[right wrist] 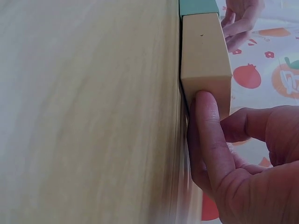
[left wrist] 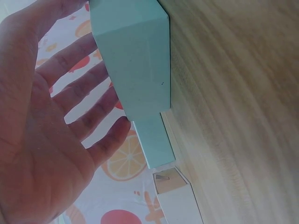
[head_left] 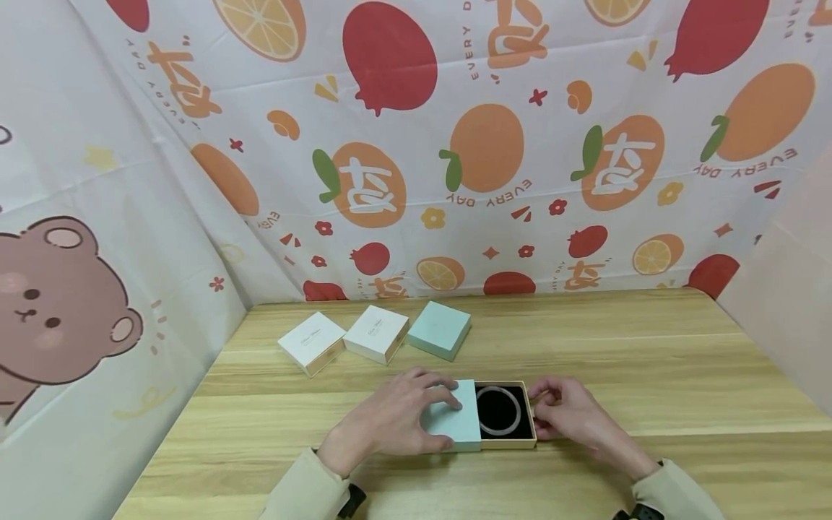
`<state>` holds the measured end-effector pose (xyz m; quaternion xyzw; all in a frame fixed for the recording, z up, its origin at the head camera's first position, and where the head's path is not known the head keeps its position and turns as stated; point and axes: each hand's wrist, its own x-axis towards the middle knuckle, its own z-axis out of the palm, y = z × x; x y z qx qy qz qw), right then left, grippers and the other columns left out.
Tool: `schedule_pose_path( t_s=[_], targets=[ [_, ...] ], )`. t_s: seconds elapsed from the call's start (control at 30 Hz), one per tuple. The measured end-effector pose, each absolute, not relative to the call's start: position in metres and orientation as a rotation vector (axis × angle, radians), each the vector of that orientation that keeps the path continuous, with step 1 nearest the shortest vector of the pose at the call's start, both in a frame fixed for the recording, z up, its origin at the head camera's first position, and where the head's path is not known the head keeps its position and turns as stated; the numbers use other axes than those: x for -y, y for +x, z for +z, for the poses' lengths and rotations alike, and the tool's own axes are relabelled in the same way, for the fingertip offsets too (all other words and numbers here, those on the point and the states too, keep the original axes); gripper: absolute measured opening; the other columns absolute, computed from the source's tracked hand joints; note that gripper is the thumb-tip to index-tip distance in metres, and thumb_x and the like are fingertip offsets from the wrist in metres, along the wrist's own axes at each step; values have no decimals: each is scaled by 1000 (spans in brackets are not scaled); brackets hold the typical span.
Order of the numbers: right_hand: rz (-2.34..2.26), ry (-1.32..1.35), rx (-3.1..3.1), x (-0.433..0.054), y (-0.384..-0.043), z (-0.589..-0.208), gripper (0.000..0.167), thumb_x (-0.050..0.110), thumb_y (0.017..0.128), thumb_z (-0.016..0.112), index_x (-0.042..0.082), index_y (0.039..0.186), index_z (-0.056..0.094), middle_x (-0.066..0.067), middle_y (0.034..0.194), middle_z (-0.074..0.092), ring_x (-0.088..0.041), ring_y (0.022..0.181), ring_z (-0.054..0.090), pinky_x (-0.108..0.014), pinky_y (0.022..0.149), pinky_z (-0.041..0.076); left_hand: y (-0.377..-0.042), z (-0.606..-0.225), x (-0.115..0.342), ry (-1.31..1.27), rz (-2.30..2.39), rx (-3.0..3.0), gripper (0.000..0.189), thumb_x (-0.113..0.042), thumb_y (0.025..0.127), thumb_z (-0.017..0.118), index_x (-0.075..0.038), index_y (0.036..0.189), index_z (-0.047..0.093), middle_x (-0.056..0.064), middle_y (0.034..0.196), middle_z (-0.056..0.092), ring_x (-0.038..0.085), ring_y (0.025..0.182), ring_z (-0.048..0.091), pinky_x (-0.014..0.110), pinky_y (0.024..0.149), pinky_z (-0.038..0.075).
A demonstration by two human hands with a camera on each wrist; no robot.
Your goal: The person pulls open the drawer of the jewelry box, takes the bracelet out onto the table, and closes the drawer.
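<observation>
A mint-green box sleeve (head_left: 464,412) lies on the table with its cream drawer (head_left: 507,445) slid partway out to the right. Inside the drawer, a pale ring-shaped bangle (head_left: 518,410) rests on black lining. My left hand (head_left: 406,412) grips the sleeve, thumb on the near side and fingers spread over the top toward the far side. In the left wrist view the fingertips meet the green sleeve (left wrist: 133,70). At the drawer's right end, my right hand (head_left: 572,415) pinches with thumb and fingers; the right wrist view has a fingertip (right wrist: 205,100) against the end panel (right wrist: 219,93).
Behind the hands stand a second mint-green box (head_left: 438,328) and two white boxes, one in the middle (head_left: 377,332) and one at the left (head_left: 312,341). A fruit-printed cloth (head_left: 422,180) hangs along the wooden table's (head_left: 650,361) back edge.
</observation>
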<state>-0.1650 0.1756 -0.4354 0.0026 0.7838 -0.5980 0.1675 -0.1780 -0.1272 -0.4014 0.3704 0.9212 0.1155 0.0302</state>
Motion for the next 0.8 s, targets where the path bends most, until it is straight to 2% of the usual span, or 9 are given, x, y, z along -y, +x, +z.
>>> schedule_pose_path(
  t_s=[0.8],
  targets=[
    [-1694,11,-2235,-184,-166,-438,33,-10,87,55,-10,120,56,-10,88,59,-19,74,67,-29,64,62,-179,-400,126,1128,361,-2828,41,-53,84,75,-33,120,72,-10,147,57,22,137,50,47,112,46]
  ],
)
